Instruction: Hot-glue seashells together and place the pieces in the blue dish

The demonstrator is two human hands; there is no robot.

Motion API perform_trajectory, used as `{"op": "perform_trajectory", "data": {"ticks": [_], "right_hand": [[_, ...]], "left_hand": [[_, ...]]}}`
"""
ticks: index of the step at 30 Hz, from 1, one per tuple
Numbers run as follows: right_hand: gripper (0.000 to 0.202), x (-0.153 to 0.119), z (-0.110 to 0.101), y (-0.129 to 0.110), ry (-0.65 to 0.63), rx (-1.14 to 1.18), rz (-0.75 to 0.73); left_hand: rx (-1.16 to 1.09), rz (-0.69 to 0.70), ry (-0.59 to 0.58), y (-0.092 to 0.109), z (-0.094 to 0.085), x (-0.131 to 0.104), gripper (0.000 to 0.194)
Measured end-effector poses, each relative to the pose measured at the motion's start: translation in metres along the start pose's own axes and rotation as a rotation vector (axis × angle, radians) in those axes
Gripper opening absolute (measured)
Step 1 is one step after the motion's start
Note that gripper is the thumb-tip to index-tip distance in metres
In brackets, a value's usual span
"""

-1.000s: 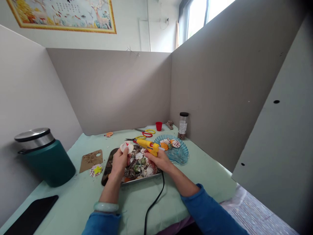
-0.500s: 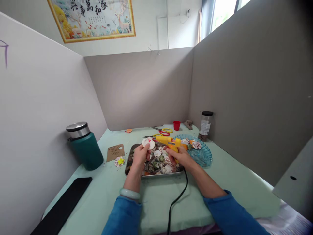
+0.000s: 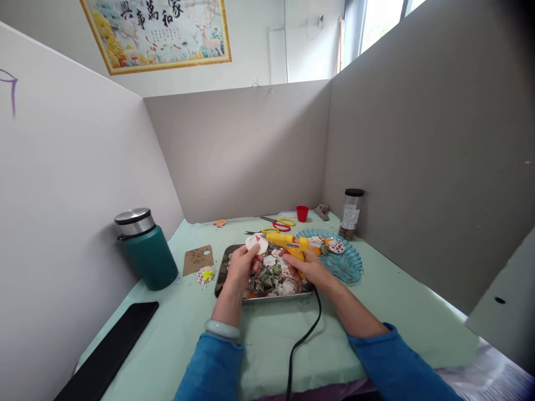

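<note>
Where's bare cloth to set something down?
Right of the blue plate, towards the right partition; also between the black slab and left forearm. The cord crosses before the tray. Crowded: behind it, around scissors.

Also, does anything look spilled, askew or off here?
Mildly: the tan board left of the tray has dark specks strewn over it, perhaps dirt or residue. An orange piece also lies by itself beyond the tray. I see no obvious damage.
</note>
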State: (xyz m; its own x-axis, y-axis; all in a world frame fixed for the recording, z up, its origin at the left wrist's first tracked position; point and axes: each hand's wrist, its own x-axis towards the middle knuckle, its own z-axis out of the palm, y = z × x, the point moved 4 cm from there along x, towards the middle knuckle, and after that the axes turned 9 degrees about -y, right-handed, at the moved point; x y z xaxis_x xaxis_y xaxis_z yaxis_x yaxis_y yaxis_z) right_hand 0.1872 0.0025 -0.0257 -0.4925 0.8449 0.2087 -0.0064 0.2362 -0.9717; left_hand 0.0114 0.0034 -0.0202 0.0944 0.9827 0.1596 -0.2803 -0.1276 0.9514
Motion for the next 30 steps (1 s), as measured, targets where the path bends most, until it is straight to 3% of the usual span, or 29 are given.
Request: {"op": "perform_trajectory", "data": {"ticks": [10,23,30], "right_hand": [[0.03,0.001,-0.002,0.008,-0.002,0.045,-0.009],[0.031,0.004,-0.002,0.017,-0.015,0.013,0.009],[0.031,0.0,-0.001,0.009,-0.039,0.012,0.014]], "left_hand": [[-0.084,-0.025,-0.018,0.002,0.001,-0.003,0.041],[-0.042,-0.024,0.057,0.003,-0.003,-0.002,0.042],[-0.046,-0.018,0.071,0.001,-0.005,-0.002,0.041]]}}
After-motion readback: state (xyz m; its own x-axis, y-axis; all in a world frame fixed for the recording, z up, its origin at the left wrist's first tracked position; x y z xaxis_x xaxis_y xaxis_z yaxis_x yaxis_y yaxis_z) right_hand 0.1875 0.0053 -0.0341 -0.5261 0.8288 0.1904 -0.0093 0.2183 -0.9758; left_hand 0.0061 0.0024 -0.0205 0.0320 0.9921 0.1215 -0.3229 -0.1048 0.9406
